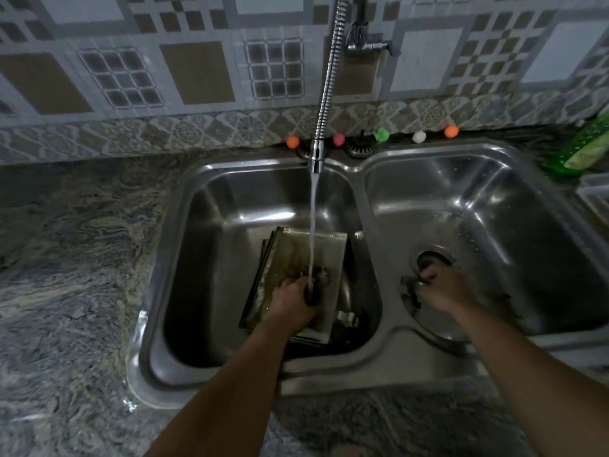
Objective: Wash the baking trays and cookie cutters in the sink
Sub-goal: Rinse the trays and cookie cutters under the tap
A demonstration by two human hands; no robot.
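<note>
A stack of greasy baking trays (280,258) lies tilted in the left basin of the steel double sink (362,173). Water runs from the flexible tap (317,153) onto the top tray. My left hand (293,303) rests on that tray under the stream, closed around something small and dark that I cannot make out. A metal cookie cutter (346,317) lies in the basin just right of the trays. In the right basin my right hand (441,288) is closed on a small metal object beside the drain (433,257); it is blurred.
Small coloured balls (292,142) line the sink's back edge. A green dish-soap bottle (583,150) lies at the far right, with a clear plastic container (593,189) below it. Marbled stone counter (72,258) stretches to the left and along the front.
</note>
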